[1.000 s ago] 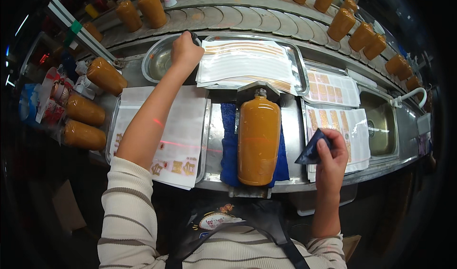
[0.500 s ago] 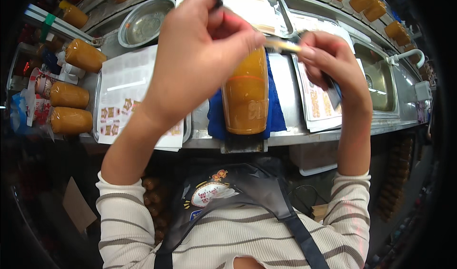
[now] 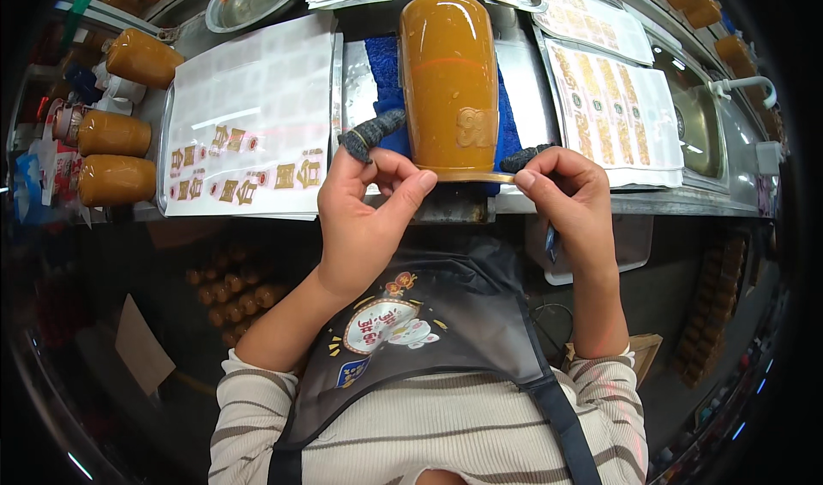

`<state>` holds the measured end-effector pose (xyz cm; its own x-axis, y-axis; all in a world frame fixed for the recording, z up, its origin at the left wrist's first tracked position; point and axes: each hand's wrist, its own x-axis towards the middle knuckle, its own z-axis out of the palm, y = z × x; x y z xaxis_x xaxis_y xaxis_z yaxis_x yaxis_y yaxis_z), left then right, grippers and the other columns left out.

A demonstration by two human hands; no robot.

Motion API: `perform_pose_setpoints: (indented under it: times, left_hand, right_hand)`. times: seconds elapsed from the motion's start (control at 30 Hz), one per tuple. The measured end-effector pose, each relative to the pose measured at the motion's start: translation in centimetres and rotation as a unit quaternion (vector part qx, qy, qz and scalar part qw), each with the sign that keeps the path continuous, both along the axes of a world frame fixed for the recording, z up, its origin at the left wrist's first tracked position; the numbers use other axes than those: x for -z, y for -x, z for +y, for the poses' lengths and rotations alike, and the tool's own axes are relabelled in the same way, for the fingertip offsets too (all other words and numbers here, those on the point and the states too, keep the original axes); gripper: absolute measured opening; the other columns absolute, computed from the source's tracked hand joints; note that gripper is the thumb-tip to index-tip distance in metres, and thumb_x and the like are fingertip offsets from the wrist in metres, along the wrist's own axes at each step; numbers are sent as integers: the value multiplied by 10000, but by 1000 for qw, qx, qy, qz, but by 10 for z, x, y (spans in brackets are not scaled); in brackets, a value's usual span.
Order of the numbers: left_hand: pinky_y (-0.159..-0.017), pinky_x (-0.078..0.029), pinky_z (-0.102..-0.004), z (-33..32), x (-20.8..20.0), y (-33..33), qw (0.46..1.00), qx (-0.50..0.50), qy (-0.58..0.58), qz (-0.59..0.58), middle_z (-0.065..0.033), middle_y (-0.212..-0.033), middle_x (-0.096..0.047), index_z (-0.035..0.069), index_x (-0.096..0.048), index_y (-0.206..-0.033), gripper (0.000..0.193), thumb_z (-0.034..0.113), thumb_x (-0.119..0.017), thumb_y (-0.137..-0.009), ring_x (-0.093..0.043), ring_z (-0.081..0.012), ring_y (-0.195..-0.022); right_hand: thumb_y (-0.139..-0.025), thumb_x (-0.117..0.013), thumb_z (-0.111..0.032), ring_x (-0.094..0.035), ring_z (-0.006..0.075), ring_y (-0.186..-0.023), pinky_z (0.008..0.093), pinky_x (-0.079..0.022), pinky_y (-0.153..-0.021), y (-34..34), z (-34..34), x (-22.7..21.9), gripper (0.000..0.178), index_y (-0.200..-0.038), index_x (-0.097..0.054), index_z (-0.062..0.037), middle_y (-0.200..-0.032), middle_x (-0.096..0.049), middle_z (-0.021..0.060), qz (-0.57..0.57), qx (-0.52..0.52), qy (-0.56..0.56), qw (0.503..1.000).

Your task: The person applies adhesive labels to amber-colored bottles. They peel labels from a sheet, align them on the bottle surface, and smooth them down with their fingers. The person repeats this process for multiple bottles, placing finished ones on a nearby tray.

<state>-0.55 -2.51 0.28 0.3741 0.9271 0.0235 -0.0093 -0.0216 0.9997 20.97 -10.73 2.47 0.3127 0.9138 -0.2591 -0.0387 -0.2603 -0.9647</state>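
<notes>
A large, glossy amber-brown bottle [image 3: 450, 65] lies on a blue cloth [image 3: 381, 65], its neck pointing away from me and a raised emblem near its base. Across the base end runs a thin gold strip [image 3: 476, 177]. My left hand [image 3: 369, 198] pinches the strip's left end between thumb and fingers, and my right hand [image 3: 570, 198] pinches its right end. Dark covers sit on one finger of each hand. Tucked in my right palm is a slim blue tool [image 3: 550, 241], mostly hidden. Whether the strip is stuck to the bottle, I cannot tell.
Left of the bottle lies a white sheet [image 3: 249, 82] with several gold decals, on a metal tray. More decal sheets [image 3: 600, 108] lie at right, before a sink [image 3: 699, 125]. Several amber bottles [image 3: 116, 180] line the left side. A metal bowl [image 3: 257, 0] stands behind.
Both hands have come down toward me, from above the bottle to its base end, still with the strip between them. The strip now lies straight across the base. The view has shifted too.
</notes>
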Motion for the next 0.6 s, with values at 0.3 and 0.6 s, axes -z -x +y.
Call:
perform_pose_setpoints:
  times: [0.3, 0.6]
  left_hand:
    - [-672, -433, -200, 6, 2, -5, 1000, 6, -5, 11, 17, -808, -619, 32, -558, -1042, 251, 56, -755, -890, -524, -39, -702]
    - [-742, -453, -221, 12, 13, 3, 999, -13, -36, 27, -8, -910, -636, 7, -593, -1180, 291, 42, -704, -913, -535, -62, -792]
  right_hand:
    - [-895, -717, -84, -485, 4, -712, 176, -372, -631, -3, 0, 11, 106, -840, -647, -27, -787, -588, -61, 18, 15, 10, 1000]
    - [-910, -691, -100, -488, 11, -723, 182, -379, -638, 2, 3, 16, 118, -834, -636, -29, -788, -582, -51, 27, 26, 12, 999]
